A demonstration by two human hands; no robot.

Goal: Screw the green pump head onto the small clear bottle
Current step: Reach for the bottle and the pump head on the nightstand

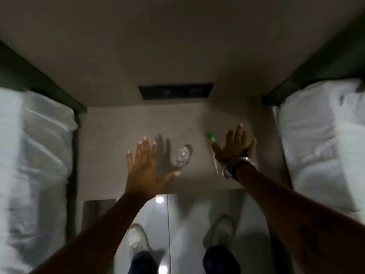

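1. Below, a small pale counter (pixel 118 125) sits between two beds with white bedding, the left bed (pixel 35 155) and the right bed (pixel 320 145); the whole view is blurred.
2. Near the counter's middle stands the small clear bottle (pixel 182 157), seen almost from above, so its long axis runs upright and its open mouth points up toward the camera.
3. Right of it and well apart lies the green pump head (pixel 211 137); its green top points to the far side, and its clear tube (pixel 214 161) trails toward the near edge, so the long axis runs far to near.
4. Both hands hover over the counter, palms down, fingers spread flat, holding nothing.
5. The left hand (pixel 146 165) is just left of the bottle, its thumb near the bottle's base.
6. The right hand (pixel 235 147) is just right of the pump head, with bracelets (pixel 237 165) at the wrist.
7. Whether either hand touches the counter cannot be told.
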